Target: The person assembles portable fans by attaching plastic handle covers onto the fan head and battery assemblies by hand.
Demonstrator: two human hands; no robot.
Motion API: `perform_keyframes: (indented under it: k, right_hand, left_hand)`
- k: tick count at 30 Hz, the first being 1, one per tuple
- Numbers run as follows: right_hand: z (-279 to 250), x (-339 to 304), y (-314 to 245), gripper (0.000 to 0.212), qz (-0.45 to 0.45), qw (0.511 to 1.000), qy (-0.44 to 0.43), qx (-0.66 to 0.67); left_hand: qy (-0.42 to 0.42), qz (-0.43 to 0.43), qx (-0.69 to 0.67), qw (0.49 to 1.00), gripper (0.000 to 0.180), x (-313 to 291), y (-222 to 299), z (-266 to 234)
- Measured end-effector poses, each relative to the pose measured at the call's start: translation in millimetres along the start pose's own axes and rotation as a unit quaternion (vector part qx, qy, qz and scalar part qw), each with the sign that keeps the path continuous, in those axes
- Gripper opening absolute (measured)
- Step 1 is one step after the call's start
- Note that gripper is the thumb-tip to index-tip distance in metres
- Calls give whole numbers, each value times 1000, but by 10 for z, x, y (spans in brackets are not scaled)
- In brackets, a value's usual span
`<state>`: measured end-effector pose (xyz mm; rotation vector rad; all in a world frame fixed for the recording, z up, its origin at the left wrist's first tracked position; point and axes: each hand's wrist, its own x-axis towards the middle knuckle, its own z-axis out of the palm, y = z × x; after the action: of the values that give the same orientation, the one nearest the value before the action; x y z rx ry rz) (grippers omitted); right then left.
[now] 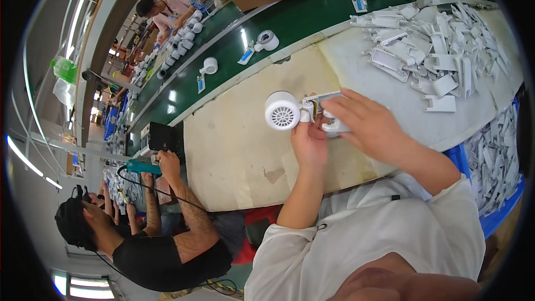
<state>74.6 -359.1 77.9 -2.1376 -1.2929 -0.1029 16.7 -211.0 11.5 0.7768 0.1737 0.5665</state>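
One device (305, 115): drum (282, 111) left, axis seemingly crosswise.

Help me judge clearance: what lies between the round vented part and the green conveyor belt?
In the head camera's view, a stretch of tan worktop, then a pale rail, lies between the round vented part and the green conveyor belt.

A jumbled heap of wht. plastic pcs. (443, 62) lies on the whitish covering (348, 58) at the R end of a stained tan surface (234, 139).
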Motion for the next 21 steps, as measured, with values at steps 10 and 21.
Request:
perform_keyframes:
  k: [10,21]
  right_hand:
    - [406,79,-92,61,-59,989,133,-27]
    - [232,-105,96,36,180,863,7,473]
  left_hand:
    - [56,37,14,998,31,-240,-132,128]
    - [17,69,-28,997,31,-226,152,213]
